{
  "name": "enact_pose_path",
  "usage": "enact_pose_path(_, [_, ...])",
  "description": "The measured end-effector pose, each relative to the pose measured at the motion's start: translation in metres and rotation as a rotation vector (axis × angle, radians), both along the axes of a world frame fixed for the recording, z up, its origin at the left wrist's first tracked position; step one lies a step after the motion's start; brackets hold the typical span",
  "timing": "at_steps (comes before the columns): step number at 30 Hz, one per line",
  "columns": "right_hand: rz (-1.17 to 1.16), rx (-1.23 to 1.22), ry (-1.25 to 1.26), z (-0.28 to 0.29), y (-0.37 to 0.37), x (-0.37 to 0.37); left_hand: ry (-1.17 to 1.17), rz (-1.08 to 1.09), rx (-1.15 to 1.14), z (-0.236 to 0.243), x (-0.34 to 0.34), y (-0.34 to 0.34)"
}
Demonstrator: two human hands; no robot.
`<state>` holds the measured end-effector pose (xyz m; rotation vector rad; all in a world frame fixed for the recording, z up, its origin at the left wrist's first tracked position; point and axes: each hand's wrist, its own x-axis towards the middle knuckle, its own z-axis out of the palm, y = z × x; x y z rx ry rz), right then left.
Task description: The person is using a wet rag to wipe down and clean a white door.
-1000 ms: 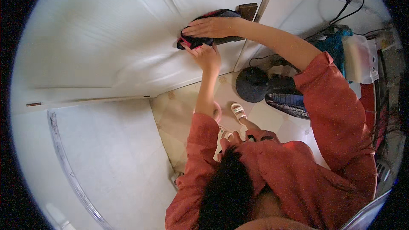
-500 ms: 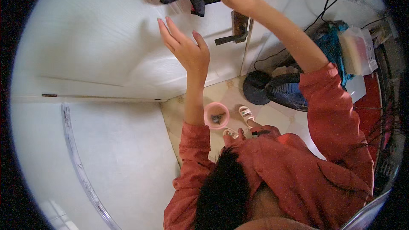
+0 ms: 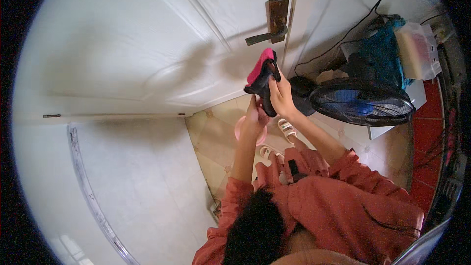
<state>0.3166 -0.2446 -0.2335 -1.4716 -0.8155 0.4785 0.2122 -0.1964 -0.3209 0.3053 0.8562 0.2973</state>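
Observation:
A black and bright pink cloth (image 3: 267, 76) is bunched up between my hands, just below the door handle. My right hand (image 3: 281, 97) grips it from the right side, thumb up along the black part. At the lower end of the cloth, my left hand (image 3: 256, 114) is closed on the black fabric, its fingers partly hidden. The white panelled door (image 3: 147, 29) stands in front of me, with a dark metal lever handle (image 3: 274, 29). A pink basin (image 3: 239, 128) sits on the floor, mostly hidden behind my left hand and wrist.
On the right stands a black fan (image 3: 363, 104) with a round base. Beyond it are a teal cloth (image 3: 380, 49), a clear plastic bag (image 3: 417, 51) and a hanging black cord (image 3: 365, 19). Pale tiles (image 3: 213, 137) cover the floor. A white wall (image 3: 142, 181) is at the left.
My right hand has brought the cloth down from high on the door to below the handle. My left hand has moved lower and right, from open to closed on the cloth.

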Motion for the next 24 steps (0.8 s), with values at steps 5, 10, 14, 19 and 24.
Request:
enact_pose_path(5, [-0.067,-0.164,0.066,-0.053,-0.011,-0.016,-0.039,0.062,0.163,-0.078,-0.027,-0.001])
enact_pose_path(10, [-0.158,-0.163,-0.345,-0.120,0.010,0.007,-0.270,0.208,0.114,-0.091,-0.006,0.024])
enact_pose_path(14, [-0.223,-0.170,-0.509,-0.127,0.073,0.031,-0.240,0.324,0.458,-0.048,0.029,0.063])
enact_pose_path(19, [-0.234,0.119,-0.800,-0.111,0.110,0.048,-0.250,0.434,0.644,-0.008,0.034,0.120])
enact_pose_path(24, [-0.308,0.096,-1.003,-0.094,0.139,0.077,-0.396,0.503,0.555,0.028,0.065,0.143])
